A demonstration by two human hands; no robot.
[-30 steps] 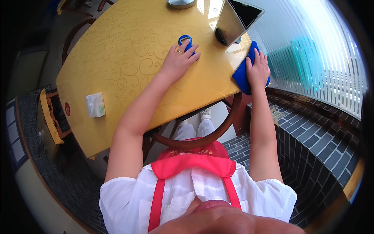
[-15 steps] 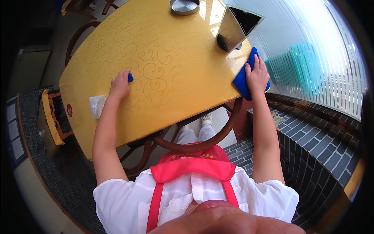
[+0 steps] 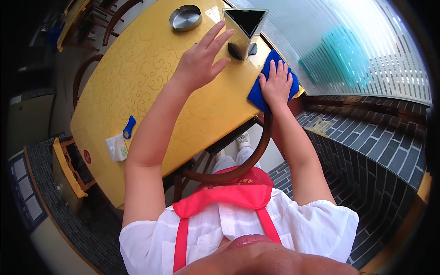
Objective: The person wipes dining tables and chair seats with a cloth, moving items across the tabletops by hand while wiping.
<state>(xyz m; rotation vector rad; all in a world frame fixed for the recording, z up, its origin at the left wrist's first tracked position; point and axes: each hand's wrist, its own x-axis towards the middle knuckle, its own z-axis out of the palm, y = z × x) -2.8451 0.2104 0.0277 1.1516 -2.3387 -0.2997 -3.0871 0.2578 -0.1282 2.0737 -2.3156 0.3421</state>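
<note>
My right hand [image 3: 276, 86] lies flat on a folded blue cloth [image 3: 256, 97] at the table's right corner, fingers stretched out. Over the table, my left hand [image 3: 200, 62] is open with spread fingers and holds nothing. Its fingertips overlap the edge of a shiny triangular holder with a dark top [image 3: 247, 23]; whether they touch it I cannot tell. A blue bottle opener [image 3: 129, 127] with a ring end rests on the table left of my left forearm. Beside it is a small white packet [image 3: 116, 147], partly hidden by that arm.
A round metal ashtray [image 3: 185, 18] stands at the far side of the yellow patterned table [image 3: 137, 87]. A ribbed glass panel [image 3: 357, 55] borders the right side. Close in front of me is a curved wooden chair back [image 3: 229, 175]. Dark brickwork [image 3: 366, 142] lies to the right.
My left hand has let go of the blue bottle opener, now lying near the packet, and has reached forward and right to the triangular holder. My right hand stays on the cloth. The view has shifted.
</note>
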